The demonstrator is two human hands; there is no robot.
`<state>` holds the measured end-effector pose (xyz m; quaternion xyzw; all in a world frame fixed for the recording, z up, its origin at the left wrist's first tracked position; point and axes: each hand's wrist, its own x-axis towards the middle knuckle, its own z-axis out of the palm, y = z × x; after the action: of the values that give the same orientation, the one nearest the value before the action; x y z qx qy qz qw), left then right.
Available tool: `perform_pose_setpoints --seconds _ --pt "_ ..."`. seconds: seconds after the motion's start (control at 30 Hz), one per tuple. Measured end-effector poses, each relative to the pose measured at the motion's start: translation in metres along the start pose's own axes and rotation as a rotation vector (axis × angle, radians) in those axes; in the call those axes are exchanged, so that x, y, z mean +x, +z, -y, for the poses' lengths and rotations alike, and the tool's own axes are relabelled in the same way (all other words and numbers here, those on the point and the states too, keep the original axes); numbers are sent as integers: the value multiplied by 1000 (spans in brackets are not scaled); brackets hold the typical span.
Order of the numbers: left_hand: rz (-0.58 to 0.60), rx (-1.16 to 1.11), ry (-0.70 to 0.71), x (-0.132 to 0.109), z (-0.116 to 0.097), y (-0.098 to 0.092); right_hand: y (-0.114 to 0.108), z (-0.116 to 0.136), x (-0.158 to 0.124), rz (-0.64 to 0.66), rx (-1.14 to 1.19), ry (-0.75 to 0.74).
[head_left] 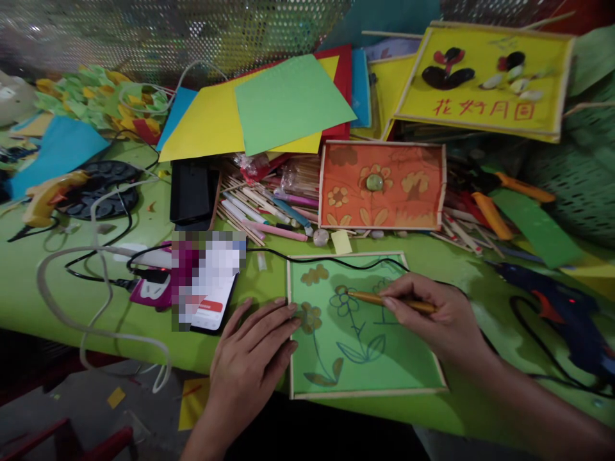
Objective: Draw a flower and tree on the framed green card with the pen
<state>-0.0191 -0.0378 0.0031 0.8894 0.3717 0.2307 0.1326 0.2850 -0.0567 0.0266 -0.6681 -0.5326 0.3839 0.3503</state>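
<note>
A green picture panel (398,368) framed with thin wooden strips lies on the table, with outlined flowers, leaves and a cloud drawn on it. My right hand (439,314) grips a gold-coloured pen (408,301), its tip at the top of the middle flower (342,299). Gold-brown colour fills the cloud (314,275), the left flower (308,317) and parts of its leaves. My left hand (262,349) lies flat with fingers stretched out, the fingertips on the panel's left edge.
A phone (216,288) and a purple power strip (151,288) lie left. Behind are an orange framed picture (403,186), sticks and pens (254,205), coloured paper (293,102) and a yellow framed picture (485,83). Glue guns lie right (552,314) and left (48,195). A black cable (317,259) crosses the panel's top.
</note>
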Motion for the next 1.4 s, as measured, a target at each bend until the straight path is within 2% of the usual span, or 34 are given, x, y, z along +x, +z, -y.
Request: perform_pose_setpoints --seconds 0.3,0.5,1.4 --pt "2 15 -21 -1 0 0 4 3 -1 -60 62 37" --pt "-11 10 -14 -1 -1 -1 2 -3 1 18 43 -9" --pt "-12 -19 -13 0 -1 -1 2 -6 1 36 -42 -94"
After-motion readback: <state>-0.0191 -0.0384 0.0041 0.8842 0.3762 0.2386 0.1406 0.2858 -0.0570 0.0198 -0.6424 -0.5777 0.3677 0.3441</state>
